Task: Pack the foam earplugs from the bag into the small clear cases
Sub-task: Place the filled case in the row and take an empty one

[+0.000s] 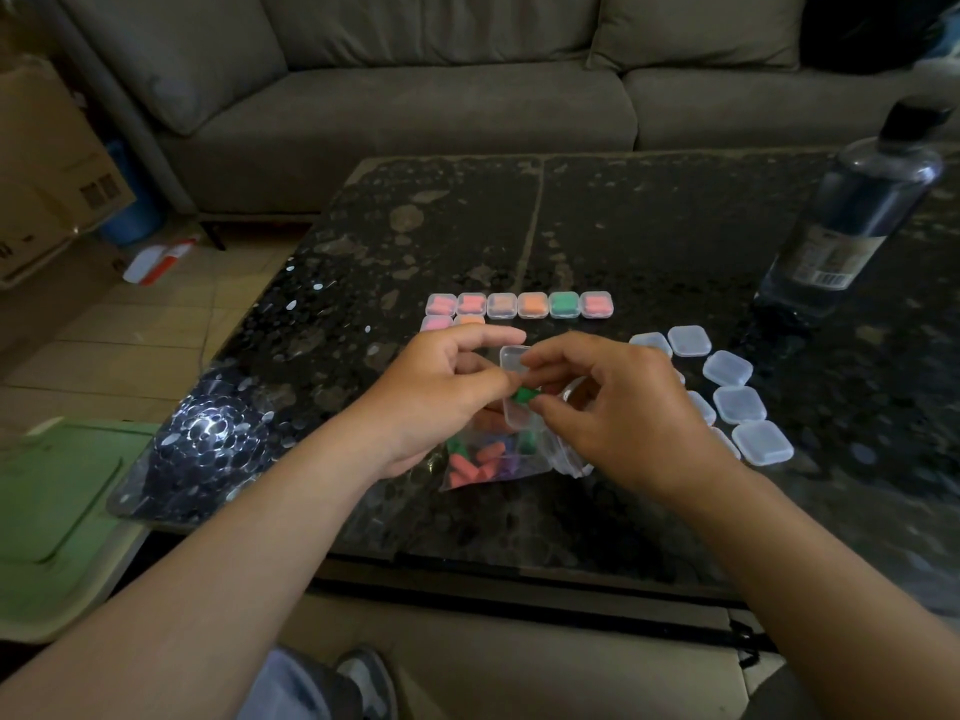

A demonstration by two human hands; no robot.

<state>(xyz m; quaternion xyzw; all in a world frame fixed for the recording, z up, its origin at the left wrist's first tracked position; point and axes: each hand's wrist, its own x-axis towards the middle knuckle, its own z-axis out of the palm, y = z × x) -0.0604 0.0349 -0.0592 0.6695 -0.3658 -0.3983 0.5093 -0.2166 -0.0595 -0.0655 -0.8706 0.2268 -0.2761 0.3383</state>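
Observation:
My left hand (441,387) holds an open small clear case (514,358) above the bag, its lid tipped up. My right hand (613,407) pinches a green foam earplug (524,394) at the case's mouth. Below both hands lies the clear plastic bag (488,459) with several pink, green and purple earplugs inside. Several filled, closed cases (519,305) stand in a row beyond my hands, with two more (452,321) in a second row, partly hidden by my left hand. Several empty closed cases (737,402) lie to the right.
The dark speckled glass table (623,226) carries a tall clear bottle with a black cap (852,215) at the far right. A grey sofa (415,96) stands behind it. A green lid (57,491) sits at the left, and cardboard boxes (47,163) stand on the floor.

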